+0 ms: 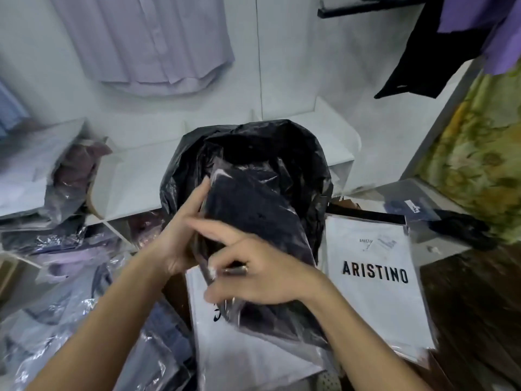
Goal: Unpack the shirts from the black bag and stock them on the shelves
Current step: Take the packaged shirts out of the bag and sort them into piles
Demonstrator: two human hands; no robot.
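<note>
Shirt (253,221) long axis slants out of the black bag (296,153) toward you. Left hand (180,235) and right hand (262,272) both grip its near end, so pull back

Right hand (253,275) motion-blurred, fingers indistinct. Dark packed shirt (253,218) covers the black bag (282,148) interior; contents unseen. Lower white package (239,359) print mostly hidden under shirt. Hanging lilac shirt (146,43) cut off at top edge. Left pile of packs (56,306) blurred.

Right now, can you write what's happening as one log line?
step: pulling shirt out | left hand: holds wrapped dark shirt | right hand: holds same shirt | black bag: open, behind shirt | shelves: not yet stocked with it
</note>
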